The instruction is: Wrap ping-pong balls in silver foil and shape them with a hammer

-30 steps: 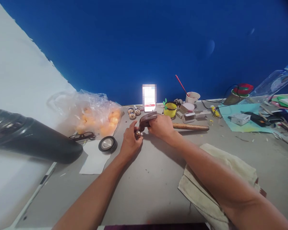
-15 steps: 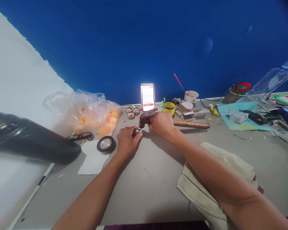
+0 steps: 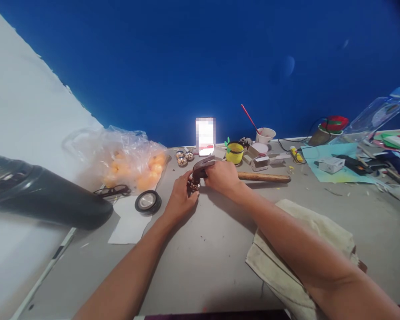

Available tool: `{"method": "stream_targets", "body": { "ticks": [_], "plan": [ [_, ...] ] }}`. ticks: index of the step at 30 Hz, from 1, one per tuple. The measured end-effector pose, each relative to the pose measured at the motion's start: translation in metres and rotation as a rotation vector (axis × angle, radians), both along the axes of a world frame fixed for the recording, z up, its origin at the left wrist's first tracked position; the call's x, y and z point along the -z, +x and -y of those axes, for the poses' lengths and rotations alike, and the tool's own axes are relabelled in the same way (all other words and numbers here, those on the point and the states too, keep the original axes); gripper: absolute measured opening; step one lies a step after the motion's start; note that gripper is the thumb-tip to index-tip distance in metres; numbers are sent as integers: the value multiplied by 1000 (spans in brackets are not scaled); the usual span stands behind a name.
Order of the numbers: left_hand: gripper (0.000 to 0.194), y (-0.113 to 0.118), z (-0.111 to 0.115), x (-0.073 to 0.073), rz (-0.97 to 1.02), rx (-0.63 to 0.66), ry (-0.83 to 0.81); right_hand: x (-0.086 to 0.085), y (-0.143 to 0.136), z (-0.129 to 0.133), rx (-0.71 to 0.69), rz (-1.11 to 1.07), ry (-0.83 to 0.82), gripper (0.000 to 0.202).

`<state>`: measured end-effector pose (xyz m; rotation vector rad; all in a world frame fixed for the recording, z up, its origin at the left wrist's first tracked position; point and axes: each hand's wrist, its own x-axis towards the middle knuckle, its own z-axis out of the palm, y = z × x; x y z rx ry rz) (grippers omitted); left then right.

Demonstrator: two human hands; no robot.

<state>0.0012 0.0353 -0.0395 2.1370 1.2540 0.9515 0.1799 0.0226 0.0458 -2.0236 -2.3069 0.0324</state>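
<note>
My right hand (image 3: 222, 177) is wrapped round a claw hammer (image 3: 265, 177) close to its dark metal head, with the wooden handle sticking out to the right. The hammer's face is down at a small shiny ball (image 3: 195, 187), probably touching it. My left hand (image 3: 182, 195) grips that ball on the table, thumb in front and fingers behind; the hammer head and fingers hide part of it. Farther back lie several similar shiny balls (image 3: 182, 161) in a cluster.
A black round tin (image 3: 148, 202) lies on white paper left of my hands. Beyond it are a plastic bag of orange items (image 3: 133, 164) and a dark cylinder (image 3: 50, 195). A lit phone (image 3: 206, 138), yellow pot (image 3: 234, 155) and small boxes stand behind. A beige cloth (image 3: 300, 218) lies under my right forearm.
The hammer head has come down and slightly left onto the ball. My right hand has lowered with it, and my left hand has stayed at the ball.
</note>
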Motion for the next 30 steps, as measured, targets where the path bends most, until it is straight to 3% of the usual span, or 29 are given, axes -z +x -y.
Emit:
{"method": "stream_targets", "body": {
  "ticks": [4,11,23,30],
  "plan": [
    [62,0,-1,1,41,-30,-54,1,3,-2,-14,-5,40,30],
    [72,0,0,4,80,-64,-26,-3,8,-2,60,2,76,33],
    [77,-3,-4,13,120,-17,41,-6,1,2,21,47,3,32],
    [79,-3,-3,12,89,-11,48,-3,6,-2,44,21,60,31]
  ]
}}
